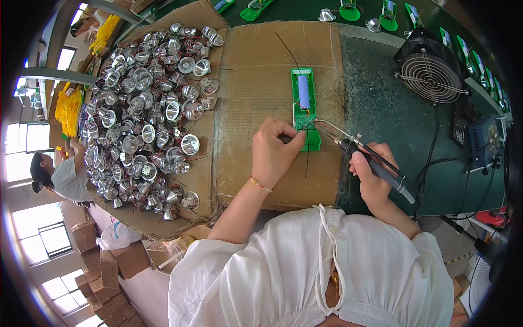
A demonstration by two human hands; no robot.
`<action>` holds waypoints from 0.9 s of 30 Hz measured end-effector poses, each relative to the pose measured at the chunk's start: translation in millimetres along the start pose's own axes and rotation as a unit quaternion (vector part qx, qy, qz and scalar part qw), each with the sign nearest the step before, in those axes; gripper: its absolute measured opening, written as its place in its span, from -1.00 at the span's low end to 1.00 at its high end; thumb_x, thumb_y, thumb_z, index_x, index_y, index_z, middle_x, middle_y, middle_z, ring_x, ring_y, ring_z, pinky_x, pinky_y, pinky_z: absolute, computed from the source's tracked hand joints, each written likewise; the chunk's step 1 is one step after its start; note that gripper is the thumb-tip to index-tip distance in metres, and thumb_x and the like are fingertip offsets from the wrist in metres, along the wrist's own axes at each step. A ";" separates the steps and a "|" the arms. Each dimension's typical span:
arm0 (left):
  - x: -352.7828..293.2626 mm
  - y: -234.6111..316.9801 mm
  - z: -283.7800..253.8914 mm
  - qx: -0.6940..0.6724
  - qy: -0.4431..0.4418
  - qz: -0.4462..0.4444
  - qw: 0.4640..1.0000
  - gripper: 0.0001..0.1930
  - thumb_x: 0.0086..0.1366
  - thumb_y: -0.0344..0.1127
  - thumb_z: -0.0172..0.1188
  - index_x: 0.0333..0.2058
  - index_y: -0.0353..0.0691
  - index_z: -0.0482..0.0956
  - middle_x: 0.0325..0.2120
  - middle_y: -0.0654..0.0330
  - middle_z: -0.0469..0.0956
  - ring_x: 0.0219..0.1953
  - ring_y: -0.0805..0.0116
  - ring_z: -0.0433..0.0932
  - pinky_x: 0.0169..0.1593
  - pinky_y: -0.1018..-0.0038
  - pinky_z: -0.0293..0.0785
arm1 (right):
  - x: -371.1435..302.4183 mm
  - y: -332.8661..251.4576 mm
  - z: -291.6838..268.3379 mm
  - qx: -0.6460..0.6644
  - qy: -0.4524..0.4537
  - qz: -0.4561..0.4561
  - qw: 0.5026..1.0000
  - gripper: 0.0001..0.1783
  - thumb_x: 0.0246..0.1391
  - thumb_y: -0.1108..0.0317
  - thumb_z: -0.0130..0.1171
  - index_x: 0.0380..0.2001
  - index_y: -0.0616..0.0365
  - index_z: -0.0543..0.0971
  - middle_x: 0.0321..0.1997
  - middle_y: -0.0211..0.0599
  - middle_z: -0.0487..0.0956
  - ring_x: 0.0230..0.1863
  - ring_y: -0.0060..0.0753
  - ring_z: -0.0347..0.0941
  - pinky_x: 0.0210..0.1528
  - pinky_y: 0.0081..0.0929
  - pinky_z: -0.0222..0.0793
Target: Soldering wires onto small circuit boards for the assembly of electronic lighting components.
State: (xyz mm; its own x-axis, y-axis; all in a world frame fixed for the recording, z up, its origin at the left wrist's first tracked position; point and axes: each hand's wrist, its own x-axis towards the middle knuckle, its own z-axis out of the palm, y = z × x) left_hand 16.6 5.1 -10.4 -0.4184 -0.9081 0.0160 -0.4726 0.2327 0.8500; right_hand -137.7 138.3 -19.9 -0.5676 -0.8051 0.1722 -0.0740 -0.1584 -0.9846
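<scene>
A green lamp housing [311,143] with violet battery cell [303,92] lies on cardboard [256,76] over the worktop [376,98]. At its lower part, the left hand [275,150] has fingers pressed together, on what I cannot tell; the right hand [376,174] grips a soldering iron [391,180].

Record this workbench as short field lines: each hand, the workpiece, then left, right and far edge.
Left hand: at the lower part of the green housing; what its fingers hold is unclear
Right hand: gripping a soldering iron, pointed toward the housing
Workpiece: the housing, with a purple cell, on cardboard
Left: heap of silvery reflectors
Right: fan, blue box
Far edge: more green housings
</scene>
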 end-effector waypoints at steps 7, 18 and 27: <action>0.4 0.0 0.6 -0.001 -0.001 -0.004 1.000 -0.86 -0.02 -0.41 0.29 -0.59 -0.33 0.51 -0.51 0.21 0.44 -0.50 0.49 0.42 -0.39 0.57 0.35 | 0.1 1.1 -0.8 0.008 0.000 0.002 1.000 -0.83 -0.02 0.46 0.20 -0.41 0.29 0.41 -0.55 -0.31 0.48 -0.59 -0.64 0.39 -0.56 -0.69 0.28; -2.7 -7.4 -5.2 -0.055 0.018 -0.009 0.998 -0.87 -0.01 -0.38 0.29 -0.57 -0.32 0.55 -0.58 0.16 0.46 -0.58 0.37 0.45 -0.49 0.50 0.35 | 3.2 -1.7 -0.7 0.018 0.011 0.008 1.000 -0.83 -0.03 0.45 0.20 -0.43 0.28 0.41 -0.57 -0.34 0.48 -0.60 -0.66 0.39 -0.57 -0.70 0.27; 5.8 -4.4 -3.4 -0.002 -0.009 -0.028 1.000 -0.84 0.00 -0.33 0.28 -0.59 -0.31 0.56 -0.59 0.15 0.47 -0.59 0.35 0.43 -0.48 0.47 0.33 | 11.2 -5.0 9.5 0.024 0.006 0.081 0.996 -0.80 -0.03 0.39 0.22 -0.47 0.25 0.42 -0.61 -0.37 0.49 -0.63 -0.68 0.38 -0.58 -0.70 0.28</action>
State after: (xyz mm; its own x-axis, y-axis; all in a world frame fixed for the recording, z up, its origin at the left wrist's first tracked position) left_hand 18.9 -2.3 -12.3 -0.4048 -0.9135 -0.0403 -0.4919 0.1803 0.8518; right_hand -135.9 124.6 -12.7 -0.5787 -0.8155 0.0114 0.0577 -0.0549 -0.9968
